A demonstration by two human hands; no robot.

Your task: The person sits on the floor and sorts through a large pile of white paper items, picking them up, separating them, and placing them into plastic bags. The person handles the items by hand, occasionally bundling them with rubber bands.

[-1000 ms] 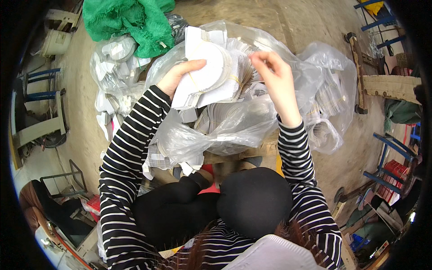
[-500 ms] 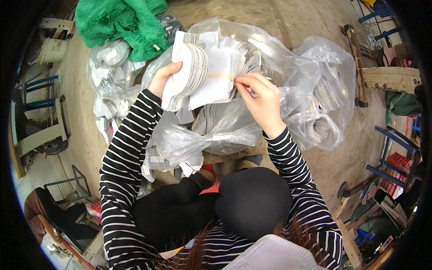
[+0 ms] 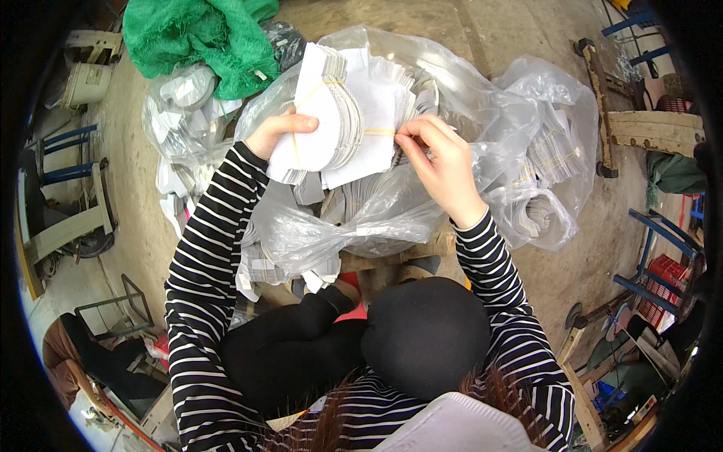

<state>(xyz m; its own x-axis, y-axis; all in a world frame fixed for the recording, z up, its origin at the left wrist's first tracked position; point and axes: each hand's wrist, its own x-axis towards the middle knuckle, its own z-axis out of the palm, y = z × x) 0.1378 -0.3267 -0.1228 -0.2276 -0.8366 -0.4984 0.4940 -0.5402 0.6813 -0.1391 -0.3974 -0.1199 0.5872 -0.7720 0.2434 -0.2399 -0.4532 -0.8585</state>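
My left hand (image 3: 280, 132) is closed on a stack of cut white sheets (image 3: 322, 124) with curved edges, its thumb lying on the top sheet. Thin yellow rubber bands cross this stack. Behind and to its right is a second white stack (image 3: 376, 98). A yellow rubber band (image 3: 379, 132) runs across that one, and my right hand (image 3: 446, 162) pinches it at the stack's right edge. Both stacks are above a clear plastic bag (image 3: 324, 233) holding more grey-white cut stacks. The left fingers are hidden beneath the stack.
Another clear bag (image 3: 557, 90) of banded stacks lies to the right. At the far left are a bag of scraps (image 3: 177, 135) and a green mesh sack (image 3: 203, 38). A wooden bench (image 3: 651, 129) and a red crate (image 3: 663, 279) stand at the right.
My left hand and its stack have shifted slightly up and right, the thumb now lying flatter across the sheet. My right hand stays pinched on the band, its wrist slightly to the right.
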